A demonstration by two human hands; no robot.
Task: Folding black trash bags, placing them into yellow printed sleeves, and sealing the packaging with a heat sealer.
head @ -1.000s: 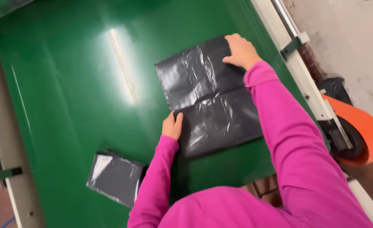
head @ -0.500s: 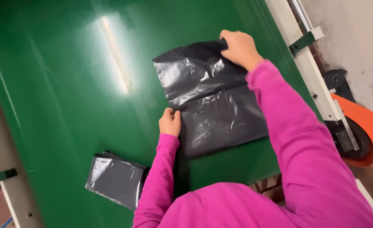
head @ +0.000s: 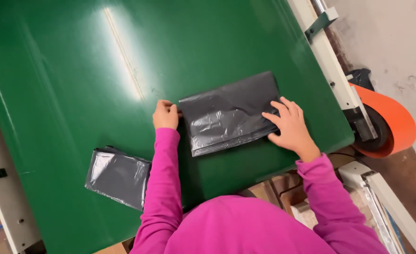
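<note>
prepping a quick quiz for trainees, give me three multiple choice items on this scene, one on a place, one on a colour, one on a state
1. Where does the smaller folded stack lie?
A. left of the left arm
B. under the right hand
C. on the orange guard

2. What colour is the table surface?
A. white
B. green
C. orange

3. How is the right hand placed?
A. clenched in the air
B. lifting the bag off the table
C. flat, fingers spread on the black plastic bag

Answers: 1 A, it sits on the table beside the pink left sleeve. 2 B, the whole top is glossy green. 3 C, the palm presses the bag's right end while the left hand pinches its left edge.
</note>
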